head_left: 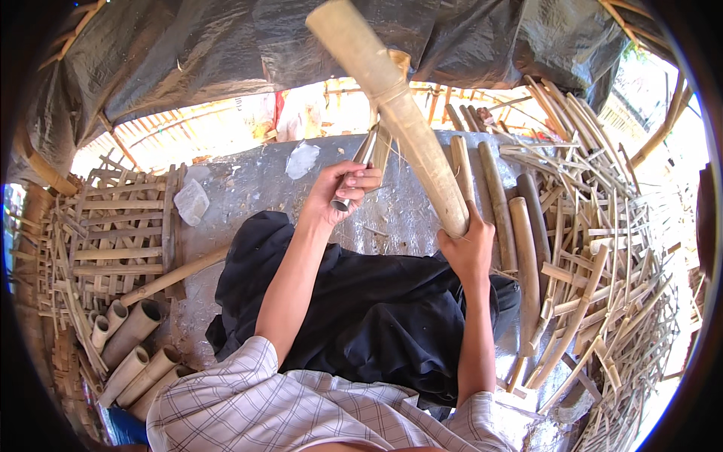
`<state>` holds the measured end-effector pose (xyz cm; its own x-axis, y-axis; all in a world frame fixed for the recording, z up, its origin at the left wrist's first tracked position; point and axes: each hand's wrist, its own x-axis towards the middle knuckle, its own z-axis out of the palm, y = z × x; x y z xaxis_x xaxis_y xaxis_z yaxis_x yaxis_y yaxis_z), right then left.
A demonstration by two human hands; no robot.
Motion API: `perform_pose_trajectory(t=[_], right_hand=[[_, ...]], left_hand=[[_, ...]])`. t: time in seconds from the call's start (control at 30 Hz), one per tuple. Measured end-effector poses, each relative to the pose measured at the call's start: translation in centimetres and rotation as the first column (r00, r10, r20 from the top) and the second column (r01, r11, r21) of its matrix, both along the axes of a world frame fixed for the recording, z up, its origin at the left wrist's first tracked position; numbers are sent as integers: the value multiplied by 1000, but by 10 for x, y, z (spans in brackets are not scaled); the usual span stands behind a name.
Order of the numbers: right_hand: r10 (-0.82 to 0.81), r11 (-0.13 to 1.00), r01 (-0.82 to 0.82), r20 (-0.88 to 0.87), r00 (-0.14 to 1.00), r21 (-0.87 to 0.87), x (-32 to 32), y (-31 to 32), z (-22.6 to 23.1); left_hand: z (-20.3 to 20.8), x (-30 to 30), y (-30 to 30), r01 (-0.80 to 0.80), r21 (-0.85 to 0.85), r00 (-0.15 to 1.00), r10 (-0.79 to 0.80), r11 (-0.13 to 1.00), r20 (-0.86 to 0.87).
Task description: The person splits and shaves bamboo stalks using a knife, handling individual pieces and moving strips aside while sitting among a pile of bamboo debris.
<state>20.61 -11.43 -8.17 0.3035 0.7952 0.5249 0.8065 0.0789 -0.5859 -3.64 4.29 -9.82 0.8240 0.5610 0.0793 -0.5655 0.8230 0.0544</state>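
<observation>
My left hand [345, 188] is closed around a knife [367, 148] with a round, tube-like handle end, and its metal blade points up and away from me. My right hand [468, 242] grips the near end of a thick bamboo pole [413, 139]. The pole slants up to the far left, with a node ring partway along it. Just left of the pole, the blade is close to its side; I cannot tell if they touch. Behind the pole stands a narrow wooden post [382, 157], partly hidden.
Bamboo poles [495, 196] lie to the right beside a large heap of split strips [602, 279]. At left are a slatted bamboo frame [120, 233], cut bamboo tubes [134, 331] and a pale stone [192, 202]. Dark plastic sheeting [226, 53] hangs across the far side. Dark cloth [354, 309] covers my legs.
</observation>
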Motion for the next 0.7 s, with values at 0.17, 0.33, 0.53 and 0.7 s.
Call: perform_pose_trajectory(t=[0.17, 0.33, 0.53, 0.7], right_hand=[[-103, 976, 168, 389, 915, -136, 31, -10, 38], [-114, 986, 157, 440, 890, -62, 40, -19, 96], [93, 995, -93, 37, 995, 19, 15, -3, 114], [134, 833, 80, 338, 932, -548, 18, 44, 65]], left_hand=[[-12, 21, 22, 58, 69, 998, -56, 996, -35], [-14, 18, 20, 39, 139, 995, -25, 990, -98], [-15, 1, 22, 0, 131, 996, 12, 991, -91], [-31, -14, 32, 34, 196, 982, 4, 980, -186]])
